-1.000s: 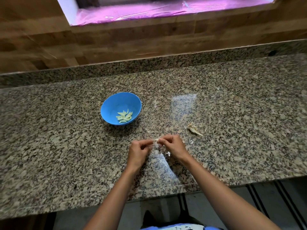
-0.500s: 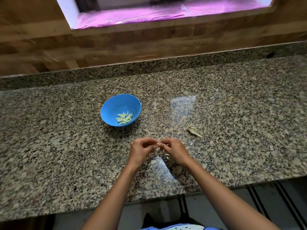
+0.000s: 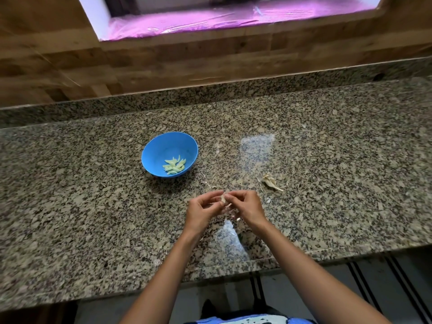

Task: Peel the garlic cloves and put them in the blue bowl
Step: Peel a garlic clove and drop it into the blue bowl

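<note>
Granite counter (image 3: pixel 93 218), both hands (image 3: pixel 225 206) pinching papery garlic clove (image 3: pixel 223 199), blue bowl (image 3: pixel 161 148)

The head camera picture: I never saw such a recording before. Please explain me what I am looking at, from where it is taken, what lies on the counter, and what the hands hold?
There is no machine here. A person wears a wide-angle camera on the head, so the single view looks forward and down along their own bare arms. The left hand and the right hand meet above a speckled granite counter. Together they pinch a small garlic clove between the fingertips, apparently to peel it; how much skin remains is too small to tell. Farther from the person and to the left stands a blue bowl with a few pale peeled cloves inside. To the right of the hands lies a scrap of dry garlic skin, with smaller flakes around. Behind the counter is a wooden wall.
</note>
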A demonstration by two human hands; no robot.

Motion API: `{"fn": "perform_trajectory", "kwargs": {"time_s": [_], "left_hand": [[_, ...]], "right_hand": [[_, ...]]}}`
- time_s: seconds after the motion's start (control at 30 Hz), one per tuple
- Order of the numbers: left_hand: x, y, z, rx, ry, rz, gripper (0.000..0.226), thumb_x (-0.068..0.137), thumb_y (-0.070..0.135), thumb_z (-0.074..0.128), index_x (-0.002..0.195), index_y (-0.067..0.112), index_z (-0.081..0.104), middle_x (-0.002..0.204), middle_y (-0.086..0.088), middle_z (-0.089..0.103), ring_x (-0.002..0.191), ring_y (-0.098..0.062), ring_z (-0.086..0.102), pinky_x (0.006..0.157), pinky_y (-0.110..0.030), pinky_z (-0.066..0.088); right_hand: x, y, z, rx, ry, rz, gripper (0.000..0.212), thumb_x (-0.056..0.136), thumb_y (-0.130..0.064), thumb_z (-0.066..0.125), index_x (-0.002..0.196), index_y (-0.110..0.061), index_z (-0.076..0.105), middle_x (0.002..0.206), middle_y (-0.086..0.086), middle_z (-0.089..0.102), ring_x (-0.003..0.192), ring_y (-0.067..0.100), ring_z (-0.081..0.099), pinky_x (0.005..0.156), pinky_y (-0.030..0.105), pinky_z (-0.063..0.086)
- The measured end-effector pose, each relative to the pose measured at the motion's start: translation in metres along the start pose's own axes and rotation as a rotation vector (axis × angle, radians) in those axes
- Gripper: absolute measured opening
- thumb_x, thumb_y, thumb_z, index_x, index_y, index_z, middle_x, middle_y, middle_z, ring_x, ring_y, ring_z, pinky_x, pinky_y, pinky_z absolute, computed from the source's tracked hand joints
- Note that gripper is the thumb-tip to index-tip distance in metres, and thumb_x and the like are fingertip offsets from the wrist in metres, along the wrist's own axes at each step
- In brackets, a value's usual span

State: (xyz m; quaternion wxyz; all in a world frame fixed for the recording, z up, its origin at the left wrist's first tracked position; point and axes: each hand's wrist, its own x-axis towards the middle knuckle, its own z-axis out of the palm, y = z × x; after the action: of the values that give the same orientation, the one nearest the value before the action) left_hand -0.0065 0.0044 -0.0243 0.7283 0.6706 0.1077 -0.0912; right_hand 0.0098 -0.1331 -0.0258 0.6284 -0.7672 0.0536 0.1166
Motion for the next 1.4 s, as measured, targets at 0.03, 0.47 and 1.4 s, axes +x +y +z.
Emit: {"fn": "perform_trajectory", "kwargs": {"time_s": [0.03,0.47,1.4], "left_hand": [[-0.001,0.000,0.002,-0.015,0.003,-0.009,0.031,0.081,-0.006,0.065,0.109,0.006,0.066,0.095,-0.013,0.071,0.081,-0.020,0.071,0.072,-0.027,0.058],[0.000,-0.004,-0.008,-0.391,0.162,-0.225,0.024,0.073,-0.004,0.068,0.097,-0.005,0.065,0.092,-0.022,0.071,0.080,-0.029,0.069,0.070,-0.033,0.059],[0.048,-0.015,0.069,1.148,-0.328,0.585,0.015,0.087,0.014,0.064,0.097,0.007,0.073,0.096,-0.009,0.067,0.086,-0.024,0.062,0.074,-0.039,0.055]], "right_hand": [[0.001,0.001,-0.001,-0.239,0.041,-0.054,0.011,0.089,-0.022,0.061,0.091,-0.019,0.072,0.077,0.001,0.071,0.058,0.008,0.059,0.049,0.022,0.046],[-0.003,0.011,0.003,-0.255,0.115,-0.002,0.023,0.097,-0.024,0.044,0.076,-0.022,0.051,0.063,-0.004,0.049,0.055,0.013,0.042,0.052,0.025,0.035],[-0.031,0.047,-0.059,-0.131,0.359,0.175,0.016,0.088,-0.006,0.060,0.100,-0.015,0.064,0.087,0.002,0.067,0.066,0.014,0.064,0.051,0.020,0.052]]}}
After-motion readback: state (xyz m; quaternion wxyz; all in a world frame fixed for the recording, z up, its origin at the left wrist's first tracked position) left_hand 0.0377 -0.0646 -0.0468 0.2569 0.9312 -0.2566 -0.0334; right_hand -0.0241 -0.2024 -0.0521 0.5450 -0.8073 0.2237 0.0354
